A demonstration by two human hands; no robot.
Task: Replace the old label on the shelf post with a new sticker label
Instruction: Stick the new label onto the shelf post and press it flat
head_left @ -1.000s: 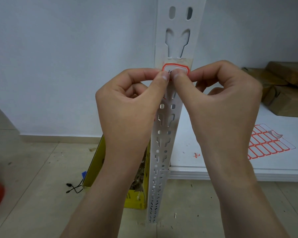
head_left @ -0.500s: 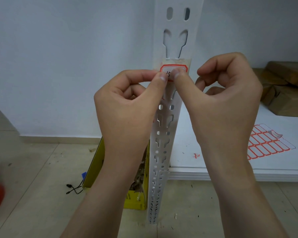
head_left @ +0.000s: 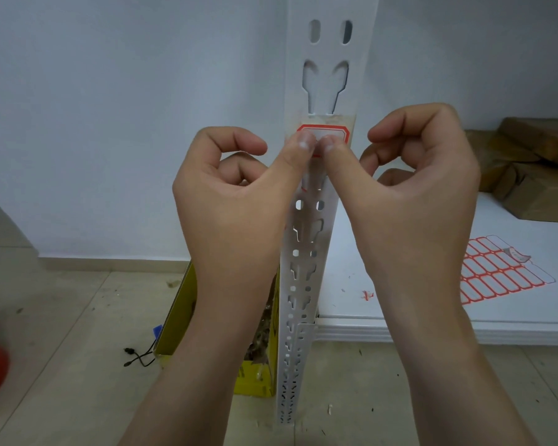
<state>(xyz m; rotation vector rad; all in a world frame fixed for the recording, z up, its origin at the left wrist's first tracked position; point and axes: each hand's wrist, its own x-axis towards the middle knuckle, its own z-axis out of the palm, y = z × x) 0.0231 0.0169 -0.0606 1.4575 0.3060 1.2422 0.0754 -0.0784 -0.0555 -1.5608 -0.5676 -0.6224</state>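
Head view: white perforated steel shelf post (head_left: 306, 252) stands upright at centre, with a red-bordered white sticker label (head_left: 331, 132) on its face just below the keyhole slots, inside a patch of yellowed tape (head_left: 351, 120). Cannot tell for certain whether this label is the old one or the replacement; the aged tape round it suggests the old one, not yet off. Risks from here: if the thumbnails dig at the edge, the paper could tear and leave scraps and glue on the post, so a fresh sticker would sit badly. Pressure off to one side could crease or skew the label. The slots close beneath could also catch a nail. Left hand (head_left: 236, 201) and right hand (head_left: 413, 194) are raised on either side of the post. Left thumb tip (head_left: 303, 144) and right thumb tip (head_left: 329, 146) meet side by side on the label's lower half and press on it. The other fingers of both hands are curled toward the palms, clear of the post, and hold nothing. A sheet of red-bordered blank labels (head_left: 496, 272) lies on the white shelf board (head_left: 400, 326), well apart to the right.
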